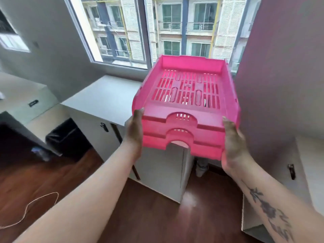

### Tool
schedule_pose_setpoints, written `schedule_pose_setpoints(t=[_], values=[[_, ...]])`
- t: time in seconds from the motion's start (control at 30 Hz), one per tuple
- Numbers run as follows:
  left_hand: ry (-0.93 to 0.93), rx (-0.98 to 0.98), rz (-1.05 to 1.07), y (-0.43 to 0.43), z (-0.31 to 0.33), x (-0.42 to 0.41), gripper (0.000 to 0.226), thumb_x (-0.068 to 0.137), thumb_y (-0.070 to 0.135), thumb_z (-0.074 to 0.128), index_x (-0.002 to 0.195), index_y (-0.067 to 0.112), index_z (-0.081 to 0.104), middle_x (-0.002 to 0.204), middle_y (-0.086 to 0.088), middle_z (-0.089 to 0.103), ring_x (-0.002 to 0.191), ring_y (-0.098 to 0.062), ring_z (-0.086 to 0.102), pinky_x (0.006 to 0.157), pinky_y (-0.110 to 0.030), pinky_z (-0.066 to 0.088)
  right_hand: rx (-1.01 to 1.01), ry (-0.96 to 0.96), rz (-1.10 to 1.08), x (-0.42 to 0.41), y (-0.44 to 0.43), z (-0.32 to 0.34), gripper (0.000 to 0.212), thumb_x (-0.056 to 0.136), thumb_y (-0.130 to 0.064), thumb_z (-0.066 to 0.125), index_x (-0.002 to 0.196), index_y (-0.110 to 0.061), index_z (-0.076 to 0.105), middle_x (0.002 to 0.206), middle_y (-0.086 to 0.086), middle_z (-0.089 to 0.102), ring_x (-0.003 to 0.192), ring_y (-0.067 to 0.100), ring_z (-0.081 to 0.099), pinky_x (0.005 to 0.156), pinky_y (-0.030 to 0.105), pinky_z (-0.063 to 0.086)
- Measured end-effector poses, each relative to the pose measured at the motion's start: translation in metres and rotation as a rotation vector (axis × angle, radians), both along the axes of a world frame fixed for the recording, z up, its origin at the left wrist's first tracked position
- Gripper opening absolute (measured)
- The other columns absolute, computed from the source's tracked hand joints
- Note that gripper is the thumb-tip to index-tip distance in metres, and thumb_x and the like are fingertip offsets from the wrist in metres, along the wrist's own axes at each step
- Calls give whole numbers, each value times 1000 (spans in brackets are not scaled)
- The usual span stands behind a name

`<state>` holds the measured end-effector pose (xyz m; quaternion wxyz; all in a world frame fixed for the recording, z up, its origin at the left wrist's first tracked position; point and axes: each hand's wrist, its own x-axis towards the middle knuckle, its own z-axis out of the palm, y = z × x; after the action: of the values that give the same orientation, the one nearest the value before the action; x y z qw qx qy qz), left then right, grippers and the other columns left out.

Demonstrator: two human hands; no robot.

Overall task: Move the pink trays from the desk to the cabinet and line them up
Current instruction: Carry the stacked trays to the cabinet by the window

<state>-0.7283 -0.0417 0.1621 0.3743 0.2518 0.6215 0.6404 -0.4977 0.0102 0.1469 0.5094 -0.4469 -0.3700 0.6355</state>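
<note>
Nearest are the two forearms, reaching forward and up from the bottom corners. At their ends the left hand (pixel 134 132) and right hand (pixel 234 146) are clamped on the trays (pixel 187 95), one palm pressed flat against each front corner, with the fingers mostly hidden behind or under the plastic. Between the palms the front edges show a nested stack, apparently three pink slotted trays, though the exact number is hard to tell. The stack is held in the air, roughly level, with its open top facing the camera and its far end pointing away from the grip.

Below and just beyond the grip stands the cabinet (pixel 105 100), a low white unit. Its bare top runs out to the left of the hands and back toward the window (pixel 149 28). The stack hangs over the cabinet's near right corner and does not touch it. Further left of the grip and lower down is a black bin (pixel 68 137) on the wood floor. Right of the grip rises a dark wall panel.

I judge the task mid-carry. The trays are off the desk and have arrived at the cabinet, but none is set down. Lowering the stack, separating the trays and lining them up on top all remain.
</note>
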Motion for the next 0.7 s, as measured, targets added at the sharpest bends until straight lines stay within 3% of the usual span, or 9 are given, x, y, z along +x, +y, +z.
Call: schedule_pose_setpoints(t=[0.1,0.3,0.37,0.47,0.7], values=[[-2,-16,108,-21,-2,-41,55,85,54,52,115,11,66,106,-21,72,90,-38,72,73,-57,59,17,9,117,-47,5,0,42,93,-47,55,126,-21,59,117,17,71,98,38,72,83,66,53],[-67,-32,261,-32,-11,-122,52,80,55,56,109,14,68,97,-13,72,89,-34,72,58,-34,55,35,-35,289,-138,26,-4,43,90,-54,56,121,-26,62,109,13,74,92,37,74,81,65,55],[-66,-38,243,-22,-16,-146,50,82,55,53,108,15,68,99,-16,72,91,-35,71,61,-39,58,33,-40,301,-163,37,-10,46,90,-56,55,124,-25,60,110,13,74,91,37,74,80,63,56],[-74,-49,238,0,-25,-179,41,84,54,50,101,21,67,106,-18,70,95,-36,69,77,-53,58,9,-47,268,-199,56,-20,47,90,-55,56,124,-23,60,110,14,74,90,37,74,77,60,58],[-128,-96,140,63,-46,-243,25,89,52,49,93,32,64,102,-11,71,91,-28,70,79,-53,59,-44,-121,189,-260,112,-40,52,86,-59,57,122,-21,61,107,13,75,90,36,74,81,56,57]])
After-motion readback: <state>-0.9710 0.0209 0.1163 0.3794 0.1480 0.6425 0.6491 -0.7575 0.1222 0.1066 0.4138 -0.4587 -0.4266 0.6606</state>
